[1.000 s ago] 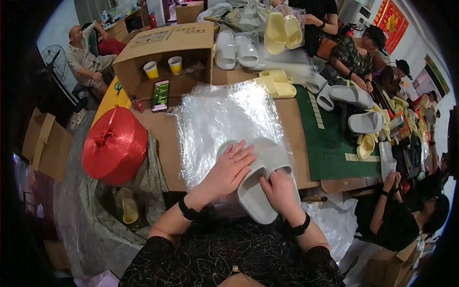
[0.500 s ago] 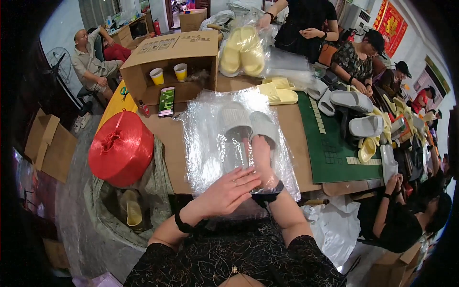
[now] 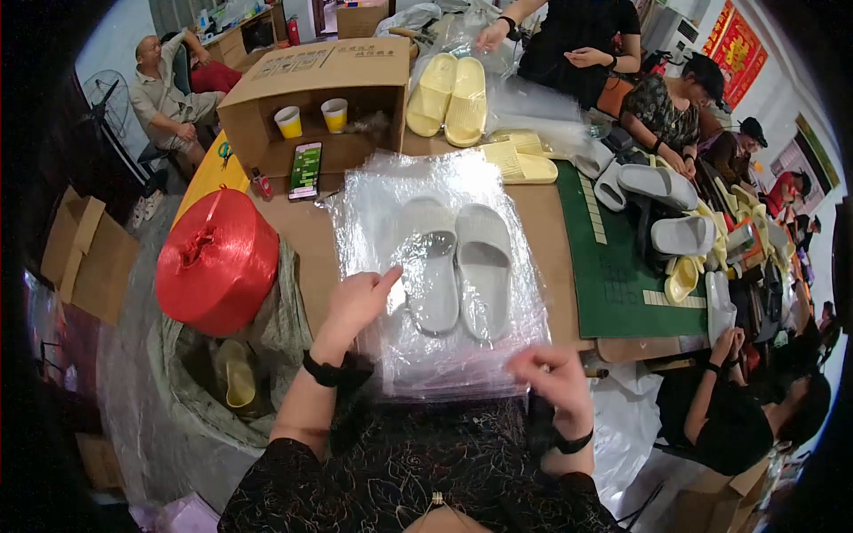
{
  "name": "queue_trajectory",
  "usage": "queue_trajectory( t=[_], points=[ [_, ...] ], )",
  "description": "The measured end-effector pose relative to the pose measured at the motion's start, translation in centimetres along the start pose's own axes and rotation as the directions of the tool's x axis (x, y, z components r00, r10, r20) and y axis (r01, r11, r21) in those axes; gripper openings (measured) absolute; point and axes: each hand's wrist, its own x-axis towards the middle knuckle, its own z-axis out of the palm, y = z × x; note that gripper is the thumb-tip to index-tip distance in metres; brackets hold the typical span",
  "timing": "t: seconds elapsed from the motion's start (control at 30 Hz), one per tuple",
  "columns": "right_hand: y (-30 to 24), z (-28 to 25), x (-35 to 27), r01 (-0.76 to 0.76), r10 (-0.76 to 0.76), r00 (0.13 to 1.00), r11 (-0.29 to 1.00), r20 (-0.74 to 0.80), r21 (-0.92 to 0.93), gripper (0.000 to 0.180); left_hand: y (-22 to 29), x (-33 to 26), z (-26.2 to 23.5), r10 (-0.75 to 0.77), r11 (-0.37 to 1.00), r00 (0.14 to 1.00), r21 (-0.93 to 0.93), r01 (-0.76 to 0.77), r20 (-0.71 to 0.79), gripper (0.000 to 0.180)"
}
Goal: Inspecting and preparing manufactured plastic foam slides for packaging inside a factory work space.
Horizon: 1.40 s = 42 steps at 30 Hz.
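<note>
A pair of grey slippers (image 3: 484,289) lies side by side inside a clear plastic bag (image 3: 524,324), on a stack of such bags on the table before me. My left hand (image 3: 358,308) rests at the bag's left side, index finger stretched toward the left slipper, holding nothing that I can see. Over the bag's lower right part, by its pinkish near edge, is my right hand (image 3: 558,377). Its fingers are bent and blurred by motion, so whether they pinch the edge cannot be made out.
A red twine roll (image 3: 222,266) stands left, above a sack (image 3: 191,386). A cardboard box (image 3: 311,89) holds two cups; a phone (image 3: 306,171) lies before it. Yellow slippers (image 3: 466,102) are beyond. A green mat (image 3: 613,306) lies right, near grey slippers (image 3: 682,235) and co-workers.
My right hand has come out of the bag and moved right and nearer. My left hand has shifted left. Beyond, a person's hand has let go of the bagged yellow slippers.
</note>
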Motion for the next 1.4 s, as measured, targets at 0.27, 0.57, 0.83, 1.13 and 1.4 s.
queue_trajectory(
  t=[0.27, 0.57, 0.83, 1.13, 1.4],
  points=[
    [8.0, 0.5, 8.4, -0.058, -0.249, 0.859, 0.821, -0.448, -0.568, 0.038, -1.1, 1.8, 5.3, 0.231, 0.969, 0.958, -0.046, -0.242, -0.172, 0.043],
    [9.3, 0.8, 8.8, -0.092, -0.192, 0.842, 0.87, -0.504, -0.484, 0.065, 0.8, 0.8, 7.5, 0.172, 0.492, 0.984, -0.86, -0.134, -0.054, 0.052],
    [9.2, -0.2, 8.9, 0.045, 0.022, 0.849, 0.992, -0.528, 0.115, 0.087, 3.1, -2.3, 4.8, 0.315, 0.247, 0.932, -0.963, 0.104, 0.181, 0.061],
    [6.4, 0.3, 9.0, -0.155, 0.206, 0.929, 0.971, -0.308, 0.183, 0.042, 1.8, -3.6, 3.8, 0.361, 0.163, 0.926, -0.985, 0.051, 0.108, 0.074],
    [7.7, 7.2, 9.0, -0.07, 0.106, 0.969, 0.984, -0.221, 0.164, 0.02, -4.0, -7.6, 2.8, 0.248, 0.313, 0.969, -0.945, -0.092, -0.012, 0.062]
  ],
)
